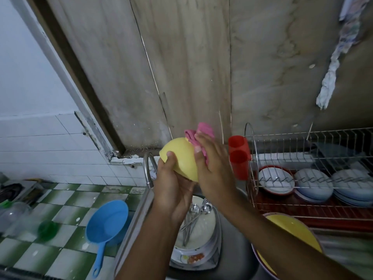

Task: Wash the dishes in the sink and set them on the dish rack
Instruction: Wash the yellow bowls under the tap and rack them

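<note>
Left hand (171,184) clamps yellow bowl (181,156), mouth tipped away; right hand (212,164), fingers straight, presses pink cloth (201,131)

Red cup (239,157) beside rack (314,211).

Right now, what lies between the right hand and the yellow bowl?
A pink cloth: the head view shows the right hand pressing it against the outside of the yellow bowl, while the left hand grips the rim.

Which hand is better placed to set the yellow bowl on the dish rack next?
Probably the left hand: it grips the yellow bowl. The right hand, nearer the dish rack, presses a pink cloth.
</note>
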`<state>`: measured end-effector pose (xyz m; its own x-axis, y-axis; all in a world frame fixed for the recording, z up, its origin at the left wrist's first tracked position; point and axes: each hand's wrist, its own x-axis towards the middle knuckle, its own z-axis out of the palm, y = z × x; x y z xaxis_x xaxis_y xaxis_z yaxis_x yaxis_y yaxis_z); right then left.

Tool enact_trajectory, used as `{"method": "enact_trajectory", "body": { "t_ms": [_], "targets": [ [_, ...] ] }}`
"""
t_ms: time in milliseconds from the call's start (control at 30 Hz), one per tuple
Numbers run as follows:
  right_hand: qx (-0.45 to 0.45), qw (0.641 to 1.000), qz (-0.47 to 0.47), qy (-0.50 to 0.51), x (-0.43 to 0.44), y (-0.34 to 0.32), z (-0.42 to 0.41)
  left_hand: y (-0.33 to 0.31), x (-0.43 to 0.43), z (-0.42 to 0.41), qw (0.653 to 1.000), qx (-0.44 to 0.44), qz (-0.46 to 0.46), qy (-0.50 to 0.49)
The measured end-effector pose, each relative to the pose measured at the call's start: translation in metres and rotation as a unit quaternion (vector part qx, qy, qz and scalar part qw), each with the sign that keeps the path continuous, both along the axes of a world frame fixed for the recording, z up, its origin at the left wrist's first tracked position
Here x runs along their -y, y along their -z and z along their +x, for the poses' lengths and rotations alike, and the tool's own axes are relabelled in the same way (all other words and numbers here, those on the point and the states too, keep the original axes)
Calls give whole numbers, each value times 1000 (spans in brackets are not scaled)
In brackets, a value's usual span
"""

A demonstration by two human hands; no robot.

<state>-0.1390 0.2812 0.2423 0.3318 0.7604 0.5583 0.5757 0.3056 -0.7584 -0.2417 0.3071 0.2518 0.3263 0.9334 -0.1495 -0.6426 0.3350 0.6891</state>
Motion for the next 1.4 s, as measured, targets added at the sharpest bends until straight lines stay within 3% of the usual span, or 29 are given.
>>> {"method": "enact_trajectory", "body": {
  "t_ms": [100,200,233,367,467,567,633,700,767,833,900,967,1067,1133,1200,1267,1333,1400],
  "targets": [
    [5,998,62,23,10,10,-28,2,-10,-8,996,80,-43,21],
    [-183,981,31,61,8,-5,-33,2,-8,-13,994,98,-49,26],
    [-202,977,27,67,13,-10,-40,1,-9,-16,993,101,-47,30],
    [-176,981,50,67,35,-14,-74,-20,4,-29,989,121,-43,68],
    [-246,966,-55,54,21,-31,-41,-30,28,-44,997,71,-19,30],
    [-305,926,-218,-47,13,-68,-3,-37,51,-67,995,47,4,83],
    [-228,927,-288,-80,14,-88,-5,-38,61,-79,991,32,8,127],
    [-64,941,-322,-77,21,-108,-23,-40,68,-82,985,32,8,171],
    [129,943,-297,-82,32,-124,-43,-41,74,-79,981,39,4,191],
    [321,908,-252,-94,49,-130,-60,-44,80,-76,978,55,-8,201],
    [451,881,-137,-39,69,-122,-68,-49,90,-75,974,98,-35,202],
    [496,868,-16,17,85,-106,-64,-53,97,-72,965,164,-71,191],
    [469,881,-28,54,105,-82,-54,-54,98,-62,941,250,-112,200],
    [480,872,9,98,120,-71,-47,-56,97,-49,916,273,-137,262],
    [447,881,66,140,139,-58,-24,-63,103,-29,907,248,-146,308],
    [335,912,135,194,155,-44,-1,-65,112,-6,937,192,-121,266],
    [122,944,173,254,170,-33,24,-69,127,23,948,170,-93,251],
    [-166,934,172,267,180,-30,50,-64,139,57,957,133,-86,244]
  ]
}}
